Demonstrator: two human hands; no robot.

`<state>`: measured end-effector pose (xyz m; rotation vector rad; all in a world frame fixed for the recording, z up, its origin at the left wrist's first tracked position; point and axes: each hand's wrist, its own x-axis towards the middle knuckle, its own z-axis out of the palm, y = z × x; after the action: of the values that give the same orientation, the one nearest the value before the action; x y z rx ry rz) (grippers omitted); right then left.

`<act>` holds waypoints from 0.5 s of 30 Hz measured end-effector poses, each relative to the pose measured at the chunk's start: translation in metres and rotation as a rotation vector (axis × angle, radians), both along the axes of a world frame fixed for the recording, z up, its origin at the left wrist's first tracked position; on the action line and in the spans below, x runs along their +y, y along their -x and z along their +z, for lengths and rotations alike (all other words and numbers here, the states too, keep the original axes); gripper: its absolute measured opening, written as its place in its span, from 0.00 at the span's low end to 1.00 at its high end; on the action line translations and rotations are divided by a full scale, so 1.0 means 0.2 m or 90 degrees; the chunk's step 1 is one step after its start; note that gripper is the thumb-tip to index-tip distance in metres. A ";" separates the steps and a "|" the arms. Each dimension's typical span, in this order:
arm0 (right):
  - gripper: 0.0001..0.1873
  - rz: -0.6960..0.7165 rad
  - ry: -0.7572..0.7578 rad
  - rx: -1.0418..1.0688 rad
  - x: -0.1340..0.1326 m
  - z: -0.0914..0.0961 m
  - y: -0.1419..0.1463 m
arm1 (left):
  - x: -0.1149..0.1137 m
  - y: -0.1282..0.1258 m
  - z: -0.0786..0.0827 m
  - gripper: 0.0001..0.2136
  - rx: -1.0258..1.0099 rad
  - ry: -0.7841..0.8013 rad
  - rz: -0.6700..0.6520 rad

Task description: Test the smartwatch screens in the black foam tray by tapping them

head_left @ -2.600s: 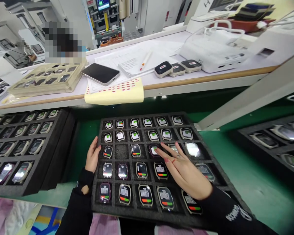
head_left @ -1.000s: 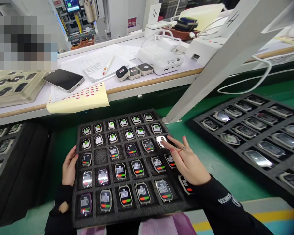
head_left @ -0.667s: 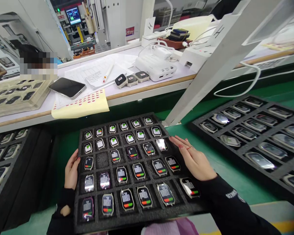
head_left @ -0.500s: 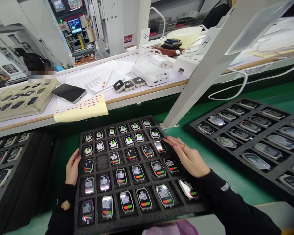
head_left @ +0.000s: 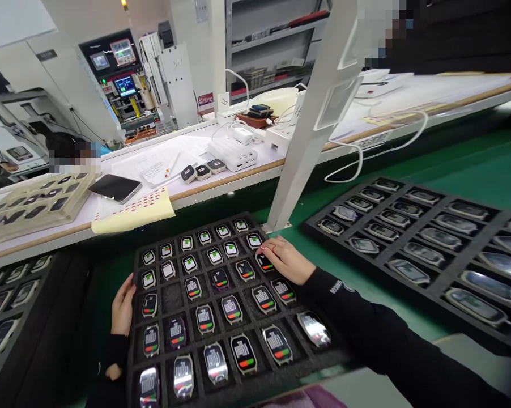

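A black foam tray (head_left: 173, 297) lies in front of me, its pockets holding rows of smartwatches with lit screens. My left hand (head_left: 123, 306) grips the tray's left edge, its thumb side up along the rim. Across the right edge reaches my right hand (head_left: 287, 259), fingers stretched out flat. Its fingertips are over or on a watch (head_left: 264, 262) in the rightmost column, partly covering it; firm contact cannot be made out. The back-row watches, such as one (head_left: 204, 237), show white and green screens; many nearer ones show dark screens with red and green bars.
More foam trays of watches lie at the right (head_left: 391, 243) and left (head_left: 15, 306). Behind, a shelf carries a phone (head_left: 115, 188), three small watches (head_left: 202, 171), a white charger box (head_left: 234, 153) and papers. A slanted white post (head_left: 300, 141) stands beyond the tray. Other people are behind.
My right hand has moved from the tray's right edge inward, onto the rightmost watches. My left hand stays at the left edge. The view has turned somewhat to the right and up.
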<state>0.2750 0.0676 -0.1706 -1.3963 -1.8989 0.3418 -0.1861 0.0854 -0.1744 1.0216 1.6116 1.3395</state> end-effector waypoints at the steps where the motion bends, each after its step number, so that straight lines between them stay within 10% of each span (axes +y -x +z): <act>1: 0.27 -0.004 -0.001 0.007 0.01 0.00 -0.01 | 0.00 0.00 0.00 0.21 0.000 0.001 -0.001; 15: 0.23 -0.153 -0.034 0.211 0.00 -0.21 -0.02 | 0.00 0.01 -0.03 0.21 -0.009 -0.003 0.016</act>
<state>0.2787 0.0681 -0.2118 -1.4163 -1.4465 0.3755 -0.1883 0.0847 -0.1801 0.9956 1.6169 1.3654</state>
